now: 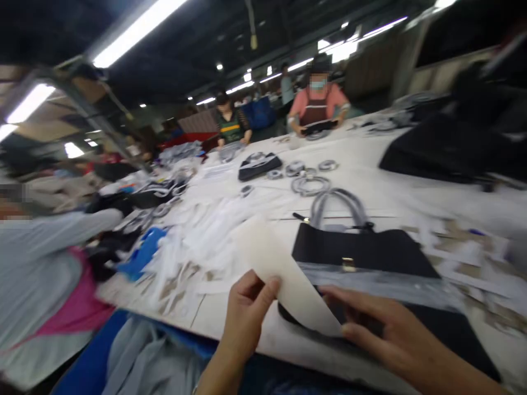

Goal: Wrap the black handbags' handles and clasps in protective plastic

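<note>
handbag (362, 252) on table (411, 192) | sheet (284, 274) over its left edge | strap coils (310, 184) behind

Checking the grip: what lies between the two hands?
The white sheet, pinched by the left hand, its corner reaching the right hand, over the black bag; head view.

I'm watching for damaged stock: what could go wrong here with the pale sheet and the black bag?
The pale sheet, pinched at one edge by the left hand, bends and might crease. The black bag lies close to the near edge of the table under the right hand; a pull could drag it off.
</note>
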Tool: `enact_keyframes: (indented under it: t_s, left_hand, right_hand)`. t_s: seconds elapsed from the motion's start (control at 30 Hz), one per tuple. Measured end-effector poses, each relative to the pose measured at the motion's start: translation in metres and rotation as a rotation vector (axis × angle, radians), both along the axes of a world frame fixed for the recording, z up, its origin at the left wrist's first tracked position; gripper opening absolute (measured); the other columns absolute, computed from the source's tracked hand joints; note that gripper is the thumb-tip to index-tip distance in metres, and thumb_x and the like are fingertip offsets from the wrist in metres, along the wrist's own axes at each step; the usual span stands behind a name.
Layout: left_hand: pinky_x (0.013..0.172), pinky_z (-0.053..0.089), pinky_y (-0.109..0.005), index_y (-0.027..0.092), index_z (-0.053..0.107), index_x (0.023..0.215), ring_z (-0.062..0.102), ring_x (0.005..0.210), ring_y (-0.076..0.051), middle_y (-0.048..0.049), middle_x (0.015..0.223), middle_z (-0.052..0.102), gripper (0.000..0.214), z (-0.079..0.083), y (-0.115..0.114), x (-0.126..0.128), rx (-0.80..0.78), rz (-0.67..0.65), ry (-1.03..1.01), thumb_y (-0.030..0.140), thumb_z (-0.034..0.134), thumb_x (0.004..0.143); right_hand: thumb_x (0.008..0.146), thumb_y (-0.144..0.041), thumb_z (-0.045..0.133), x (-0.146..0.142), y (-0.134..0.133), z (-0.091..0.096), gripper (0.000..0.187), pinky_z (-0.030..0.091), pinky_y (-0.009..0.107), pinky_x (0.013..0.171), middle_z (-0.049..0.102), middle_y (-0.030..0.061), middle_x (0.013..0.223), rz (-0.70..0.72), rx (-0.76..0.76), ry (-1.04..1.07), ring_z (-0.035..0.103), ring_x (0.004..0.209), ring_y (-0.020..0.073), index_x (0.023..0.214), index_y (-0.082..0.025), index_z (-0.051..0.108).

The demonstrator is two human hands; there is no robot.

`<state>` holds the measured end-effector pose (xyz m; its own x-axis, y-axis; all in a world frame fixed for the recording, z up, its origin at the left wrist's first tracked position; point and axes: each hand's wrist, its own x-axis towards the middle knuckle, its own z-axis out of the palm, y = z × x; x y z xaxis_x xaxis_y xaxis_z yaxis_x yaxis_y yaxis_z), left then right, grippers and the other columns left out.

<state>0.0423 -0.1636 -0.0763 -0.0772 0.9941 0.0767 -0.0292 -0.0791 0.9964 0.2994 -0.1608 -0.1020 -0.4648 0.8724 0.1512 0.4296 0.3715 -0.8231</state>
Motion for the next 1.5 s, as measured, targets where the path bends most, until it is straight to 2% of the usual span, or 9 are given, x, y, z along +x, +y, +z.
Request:
enact_keyframes:
  t_s: [0.1, 0.17, 0.33, 0.43, 0.57, 0.77, 0.97, 1.27, 1.5]
  left_hand:
    - [0.078, 0.056, -0.03, 0.017, 0.075, 0.103, 0.068, 0.089, -0.022, -0.0064, 0.097, 0.075, 0.027, 0.008, 0.029, 0.071, 0.069, -0.437, 0.131, 0.038, 0.066, 0.089]
    - [0.079, 0.057, -0.032, 0.018, 0.071, 0.112, 0.069, 0.09, -0.022, -0.0079, 0.103, 0.074, 0.031, 0.008, 0.049, 0.107, 0.099, -0.667, 0.171, 0.039, 0.058, 0.094]
    - [0.096, 0.053, -0.035, 0.022, 0.065, 0.121, 0.066, 0.107, -0.021, -0.0071, 0.116, 0.071, 0.029, -0.014, 0.109, 0.183, 0.384, -0.91, 0.571, 0.03, 0.049, 0.099]
    - [0.108, 0.044, -0.041, 0.02, 0.062, 0.125, 0.056, 0.124, -0.023, -0.0093, 0.132, 0.063, 0.032, -0.034, 0.147, 0.225, 0.721, -1.021, 0.901, 0.018, 0.048, 0.097]
    - [0.111, 0.04, -0.044, 0.021, 0.057, 0.131, 0.052, 0.128, -0.025, -0.0104, 0.133, 0.061, 0.037, -0.048, 0.198, 0.263, 0.849, -1.236, 1.142, 0.016, 0.052, 0.095]
    - [0.095, 0.049, -0.034, 0.026, 0.069, 0.115, 0.06, 0.109, -0.023, -0.0076, 0.114, 0.064, 0.038, -0.041, 0.245, 0.272, 0.752, -1.464, 1.063, 0.041, 0.074, 0.081]
    - [0.089, 0.049, -0.032, 0.024, 0.073, 0.097, 0.059, 0.1, -0.021, -0.0059, 0.101, 0.063, 0.018, -0.039, 0.229, 0.255, 0.682, -1.303, 0.888, 0.034, 0.074, 0.082]
    - [0.083, 0.048, -0.032, 0.024, 0.071, 0.097, 0.057, 0.095, -0.019, -0.0051, 0.095, 0.061, 0.01, -0.028, 0.211, 0.233, 0.782, -1.208, 0.79, 0.02, 0.066, 0.089]
    - [0.083, 0.05, -0.029, 0.023, 0.07, 0.096, 0.059, 0.097, -0.018, -0.0055, 0.101, 0.061, 0.01, -0.024, 0.202, 0.228, 0.768, -1.187, 0.756, 0.017, 0.067, 0.088]
  right_hand:
    - [0.089, -0.044, 0.06, 0.023, -0.006, 0.014, 0.027, 0.054, 0.031, 0.075, 0.075, 0.0021, 0.09, -0.026, -0.175, 0.075, 0.068, 0.082, 0.0237, 0.101, -0.025, 0.075]
    - [0.089, -0.045, 0.059, 0.054, -0.01, 0.015, 0.027, 0.053, 0.032, 0.081, 0.075, 0.0018, 0.091, -0.181, -0.206, 0.118, 0.068, 0.087, 0.0248, 0.094, -0.024, 0.076]
    - [0.08, -0.065, 0.06, 0.149, -0.017, -0.003, 0.048, 0.056, 0.039, 0.075, 0.076, 0.0081, 0.082, -0.921, -0.239, 0.164, 0.07, 0.081, 0.0308, 0.087, -0.02, 0.075]
    - [0.08, -0.068, 0.057, 0.181, -0.006, -0.017, 0.051, 0.056, 0.04, 0.074, 0.076, 0.0086, 0.082, -1.095, -0.253, 0.259, 0.071, 0.079, 0.0302, 0.083, -0.02, 0.072]
    - [0.083, -0.063, 0.06, 0.19, 0.02, -0.039, 0.045, 0.057, 0.04, 0.082, 0.076, 0.0087, 0.088, -1.052, -0.275, 0.489, 0.072, 0.084, 0.0277, 0.087, -0.019, 0.069]
    - [0.081, -0.06, 0.065, 0.187, 0.053, -0.063, 0.043, 0.059, 0.038, 0.08, 0.076, 0.0083, 0.085, -0.982, -0.333, 0.681, 0.073, 0.08, 0.0246, 0.086, -0.018, 0.066]
    - [0.079, -0.06, 0.065, 0.18, 0.063, -0.063, 0.041, 0.059, 0.034, 0.074, 0.075, 0.0043, 0.077, -0.829, -0.419, 0.753, 0.072, 0.072, 0.0206, 0.085, -0.02, 0.065]
    - [0.085, -0.037, 0.059, 0.192, 0.054, -0.035, 0.024, 0.05, 0.026, 0.058, 0.07, 0.0025, 0.064, -0.237, -0.542, 0.238, 0.066, 0.06, 0.0171, 0.069, -0.019, 0.059]
    - [0.081, -0.028, 0.058, 0.187, 0.042, -0.029, 0.017, 0.041, 0.022, 0.052, 0.063, -0.0017, 0.057, -0.107, -0.556, 0.098, 0.059, 0.055, 0.0139, 0.07, -0.018, 0.066]
